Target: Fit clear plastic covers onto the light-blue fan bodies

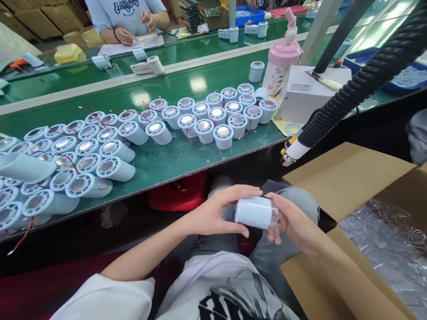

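Note:
A pale blue cylindrical housing (254, 212) with a clear cap on its right end lies sideways between both hands, above my lap. My left hand (216, 212) wraps its thumb and fingers around the housing's left end. My right hand (289, 220) cups the capped right end from behind. Many more pale blue housings (100, 151) with shiny round inserts and red wires lie on the green workbench (167, 162) ahead, some upright in a cluster (220, 118), some tipped over.
An open cardboard box (350, 178) holding clear plastic caps (393, 231) stands at my right. A black corrugated hose (360, 80) hangs over the bench edge. A pink bottle (283, 58) and a white unit (310, 91) stand on the bench. Another person (128, 20) works opposite.

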`<state>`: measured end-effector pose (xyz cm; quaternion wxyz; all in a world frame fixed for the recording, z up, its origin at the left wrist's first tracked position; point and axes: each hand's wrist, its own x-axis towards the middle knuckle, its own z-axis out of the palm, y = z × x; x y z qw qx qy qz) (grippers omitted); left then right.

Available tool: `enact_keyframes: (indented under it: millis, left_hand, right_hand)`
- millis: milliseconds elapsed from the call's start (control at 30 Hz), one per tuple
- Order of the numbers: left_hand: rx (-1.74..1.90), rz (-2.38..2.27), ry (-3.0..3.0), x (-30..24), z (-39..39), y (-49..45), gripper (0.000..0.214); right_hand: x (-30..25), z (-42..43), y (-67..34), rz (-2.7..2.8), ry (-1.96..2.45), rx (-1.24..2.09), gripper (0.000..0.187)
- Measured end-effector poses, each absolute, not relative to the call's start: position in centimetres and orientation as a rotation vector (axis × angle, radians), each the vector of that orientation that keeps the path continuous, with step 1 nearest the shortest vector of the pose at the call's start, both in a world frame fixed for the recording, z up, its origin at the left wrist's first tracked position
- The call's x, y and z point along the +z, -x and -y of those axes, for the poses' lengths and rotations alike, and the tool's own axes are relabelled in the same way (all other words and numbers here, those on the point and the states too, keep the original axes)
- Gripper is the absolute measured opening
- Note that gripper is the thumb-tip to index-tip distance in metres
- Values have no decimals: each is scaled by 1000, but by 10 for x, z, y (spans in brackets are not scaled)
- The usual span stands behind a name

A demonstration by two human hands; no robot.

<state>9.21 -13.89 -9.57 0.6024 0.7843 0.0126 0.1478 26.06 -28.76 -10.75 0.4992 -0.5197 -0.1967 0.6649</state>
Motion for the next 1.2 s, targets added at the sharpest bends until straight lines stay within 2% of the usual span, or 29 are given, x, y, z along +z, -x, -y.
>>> enact_keyframes:
  millis: [167,367,433,533,600,667,733,800,900,967,1200]
  left_hand:
    - [347,-23,-1828,-99,139,-91,83]
    - [249,-132,-1764,-95,143,-90,68]
    - [205,-244,-1698,-93,146,-89,65]
    - [133,-375,-1529,-91,149,-90,67]
    - [103,-389,-1401,-91,150,-90,68]
    - [69,-382,-1317,-91,150,-91,68]
    - [26,-372,-1329,-90,149,-91,70]
    - [20,-338,-1424,-88,147,-91,72]
    - [73,-252,-1508,-84,145,-88,70]
    - [73,-230,-1467,-83,144,-87,67]
    - [-34,-252,-1302,-107,148,-87,76]
  right_hand:
    - [-106,286,-259,341,1230,1767,49]
    - [-105,285,-259,297,1314,1899,63]
    - [-109,289,-259,481,1421,1711,53]
    - [-116,297,-261,935,1582,1081,25]
    - [-119,301,-264,1284,1525,713,35]
    - [-119,304,-267,1509,1430,584,46]
    - [-117,305,-269,1480,1430,705,50]
    - [-113,306,-269,1232,1405,984,51]
    - [-108,305,-268,857,1240,1309,40]
    - [-107,305,-268,769,1218,1376,36]
    - [-115,301,-257,803,1375,1360,41]
